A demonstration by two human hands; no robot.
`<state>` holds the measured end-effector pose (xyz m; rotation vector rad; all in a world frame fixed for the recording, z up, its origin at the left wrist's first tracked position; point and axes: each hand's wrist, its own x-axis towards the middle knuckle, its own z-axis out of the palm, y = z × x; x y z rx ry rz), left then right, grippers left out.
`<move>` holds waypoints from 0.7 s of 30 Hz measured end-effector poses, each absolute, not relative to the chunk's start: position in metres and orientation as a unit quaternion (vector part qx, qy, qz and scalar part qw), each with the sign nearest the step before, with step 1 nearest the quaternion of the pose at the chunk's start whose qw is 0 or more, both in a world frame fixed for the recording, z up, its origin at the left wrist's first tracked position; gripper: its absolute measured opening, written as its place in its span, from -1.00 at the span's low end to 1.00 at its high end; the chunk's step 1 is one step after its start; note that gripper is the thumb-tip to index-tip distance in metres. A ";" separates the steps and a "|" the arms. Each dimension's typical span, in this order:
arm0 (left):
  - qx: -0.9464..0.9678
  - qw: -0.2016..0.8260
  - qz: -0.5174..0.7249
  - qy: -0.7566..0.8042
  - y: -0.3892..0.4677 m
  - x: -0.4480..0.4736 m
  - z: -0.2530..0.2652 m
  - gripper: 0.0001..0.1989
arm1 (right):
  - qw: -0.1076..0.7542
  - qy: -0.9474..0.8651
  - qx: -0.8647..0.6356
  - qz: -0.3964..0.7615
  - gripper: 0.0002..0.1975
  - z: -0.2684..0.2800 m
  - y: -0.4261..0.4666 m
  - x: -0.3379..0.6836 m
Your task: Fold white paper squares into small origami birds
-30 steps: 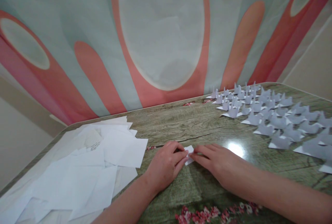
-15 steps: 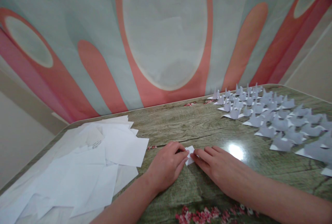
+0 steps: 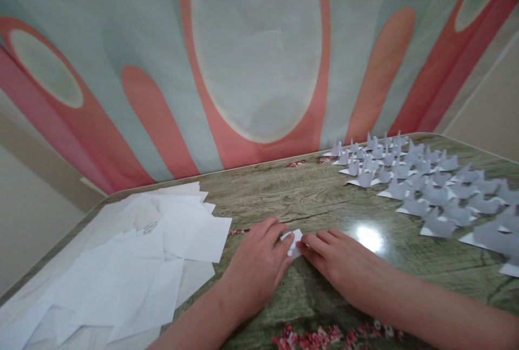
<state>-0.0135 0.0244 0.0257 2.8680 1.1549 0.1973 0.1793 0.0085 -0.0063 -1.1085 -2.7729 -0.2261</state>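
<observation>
A small folded piece of white paper [image 3: 296,250] lies on the wood-patterned tabletop in front of me. At its left side is my left hand [image 3: 257,258], the thumb pressed on the paper and the other fingers reaching forward past its left edge. From the right, my right hand [image 3: 334,255] pinches or presses the same paper with thumb and forefinger, its remaining fingers curled together. Both hands partly cover the paper, so its exact folds cannot be made out.
Loose white sheets [image 3: 133,269] lie in an overlapping pile on the left. Several rows of folded white paper birds [image 3: 436,193] stand on the right. A patterned wall covering [image 3: 259,52] rises behind the table's far edge. Printed red flowers [image 3: 312,337] decorate the near tabletop.
My left hand has shifted slightly left, its forefinger lifting away from the paper and its fingers straightening. The right hand keeps almost the same place on the paper.
</observation>
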 end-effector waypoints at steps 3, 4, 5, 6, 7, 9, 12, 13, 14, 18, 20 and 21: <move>0.922 0.010 0.032 0.386 0.015 -0.009 0.029 -0.60 | 0.059 -0.924 -0.372 -0.069 -0.75 -0.005 0.009 0.179; 0.921 0.007 0.025 0.388 0.012 -0.008 0.029 -0.58 | 0.058 -0.924 -0.371 -0.069 -0.74 -0.004 0.009 0.179; 0.921 0.004 0.020 0.390 0.009 -0.008 0.028 -0.56 | 0.059 -0.925 -0.370 -0.068 -0.72 -0.004 0.009 0.179; 0.920 0.003 0.016 0.391 0.007 -0.007 0.026 -0.54 | 0.059 -0.925 -0.370 -0.068 -0.71 -0.004 0.009 0.179; 0.920 0.003 0.011 0.392 0.006 -0.007 0.025 -0.51 | 0.059 -0.925 -0.369 -0.067 -0.70 -0.005 0.010 0.179; 0.920 0.004 0.004 0.393 0.004 -0.007 0.022 -0.45 | 0.061 -0.926 -0.366 -0.066 -0.70 -0.006 0.010 0.180; 0.923 0.008 -0.001 0.385 0.004 -0.008 0.021 -0.42 | 0.073 -0.926 -0.364 -0.066 -0.70 -0.007 0.010 0.180; 0.924 0.009 -0.002 0.381 0.004 -0.008 0.021 -0.43 | 0.078 -0.926 -0.364 -0.067 -0.71 -0.007 0.010 0.181; 0.926 0.009 -0.001 0.377 0.005 -0.008 0.021 -0.43 | 0.081 -0.925 -0.366 -0.069 -0.72 -0.008 0.010 0.181; 0.931 0.013 0.000 0.365 0.007 -0.009 0.022 -0.42 | 0.080 -0.921 -0.371 -0.085 -0.75 -0.008 0.009 0.179; 0.931 0.012 0.006 0.365 0.008 -0.010 0.021 -0.42 | 0.076 -0.920 -0.371 -0.098 -0.78 -0.008 0.007 0.177; 0.931 0.012 0.010 0.366 0.008 -0.010 0.020 -0.43 | 0.073 -0.920 -0.371 -0.104 -0.80 -0.009 0.006 0.176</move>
